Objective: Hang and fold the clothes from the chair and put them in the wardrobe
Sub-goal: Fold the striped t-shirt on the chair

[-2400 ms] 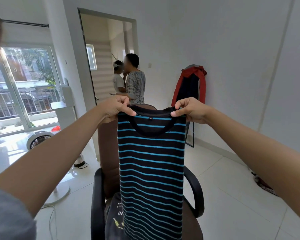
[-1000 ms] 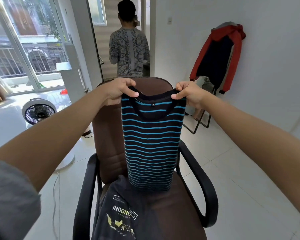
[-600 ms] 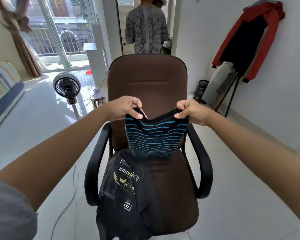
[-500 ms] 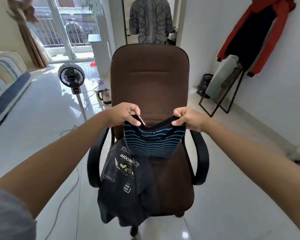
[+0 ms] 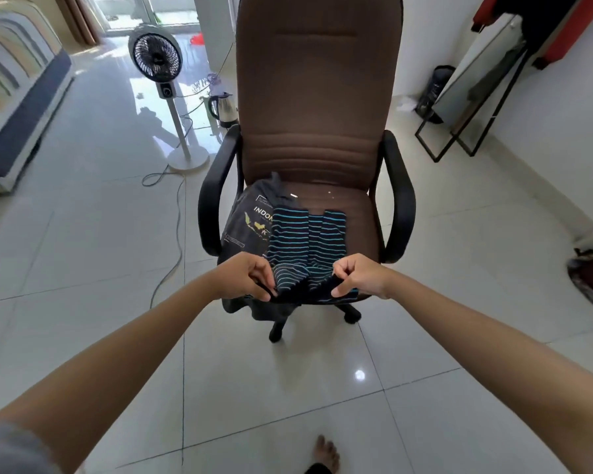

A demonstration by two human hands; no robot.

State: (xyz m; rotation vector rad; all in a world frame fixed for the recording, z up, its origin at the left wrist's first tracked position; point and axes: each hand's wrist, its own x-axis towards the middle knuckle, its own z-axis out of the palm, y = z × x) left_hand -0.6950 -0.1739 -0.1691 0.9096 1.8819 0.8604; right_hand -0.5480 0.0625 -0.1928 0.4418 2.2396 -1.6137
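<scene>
I have both hands pinching the near edge of the striped shirt (image 5: 307,244): the left hand (image 5: 243,277) grips its left corner, the right hand (image 5: 358,275) its right, fingers closed on the cloth. The shirt lies flat on the chair (image 5: 317,107) seat, narrowed into a long strip with its far end toward the backrest, so I judge the fold is half made (one more turn lengthwise would finish it). Under its left side lies a dark printed tee (image 5: 249,220), not yet folded, spilling over the seat's front. No wardrobe shows in this view, and nothing looks hung or put away, so most of the task remains.
</scene>
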